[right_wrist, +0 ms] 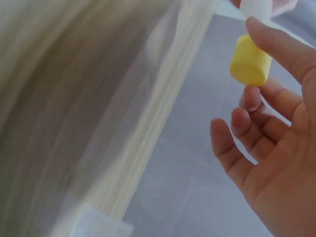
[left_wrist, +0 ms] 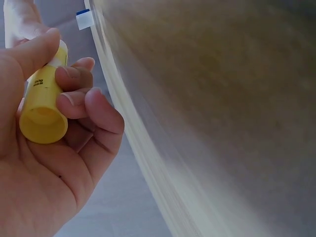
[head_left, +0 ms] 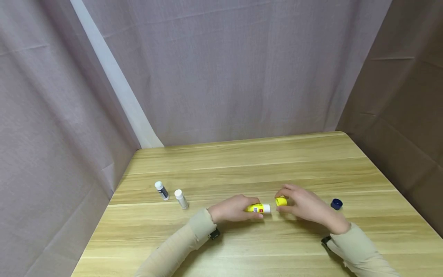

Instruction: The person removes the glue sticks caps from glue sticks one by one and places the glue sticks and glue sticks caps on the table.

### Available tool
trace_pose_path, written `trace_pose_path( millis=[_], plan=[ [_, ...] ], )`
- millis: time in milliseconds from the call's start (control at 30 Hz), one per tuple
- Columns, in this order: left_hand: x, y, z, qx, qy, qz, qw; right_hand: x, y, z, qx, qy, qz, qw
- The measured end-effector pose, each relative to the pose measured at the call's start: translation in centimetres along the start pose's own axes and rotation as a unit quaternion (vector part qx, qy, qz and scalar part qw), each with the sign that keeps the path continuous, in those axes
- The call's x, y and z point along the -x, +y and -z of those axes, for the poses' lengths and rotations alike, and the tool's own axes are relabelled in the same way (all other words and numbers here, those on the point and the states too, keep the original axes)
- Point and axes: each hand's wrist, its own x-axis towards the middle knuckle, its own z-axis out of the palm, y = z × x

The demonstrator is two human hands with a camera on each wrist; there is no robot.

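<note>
In the head view my left hand point(head_left: 235, 208) grips a yellow glue stick point(head_left: 256, 208), its white end facing right. The left wrist view shows my fingers curled round the yellow barrel point(left_wrist: 42, 101). Across a small gap from that white end, my right hand point(head_left: 306, 204) pinches a yellow cap point(head_left: 281, 201) between thumb and fingers. Seen from the right wrist, the cap point(right_wrist: 251, 61) is held at the fingertips, with the other fingers loosely bent below it. A dark blue cap point(head_left: 336, 204) lies on the table just beyond my right hand.
Left of my left hand, two tubes stand on the wooden table point(head_left: 242, 165): a white one with a dark blue label point(head_left: 161, 191) and a whitish one point(head_left: 181, 199). Grey curtain point(head_left: 235, 77) hangs behind the table, and brown cloth point(head_left: 408, 115) borders its right side.
</note>
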Motion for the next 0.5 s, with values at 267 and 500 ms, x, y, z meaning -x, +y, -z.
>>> trace_pose_path(
  millis=[267,500],
  plan=[
    [0.3,0.1,0.0,-0.002,0.000,0.008,1.0000,0.6,1.1,1.2,-0.017,-0.014,-0.035,0.9991],
    [0.5,0.0,0.0,-0.003,0.004,0.009,0.9999,0.9,2.3,2.2,-0.038,0.021,-0.025,0.9988]
  ],
)
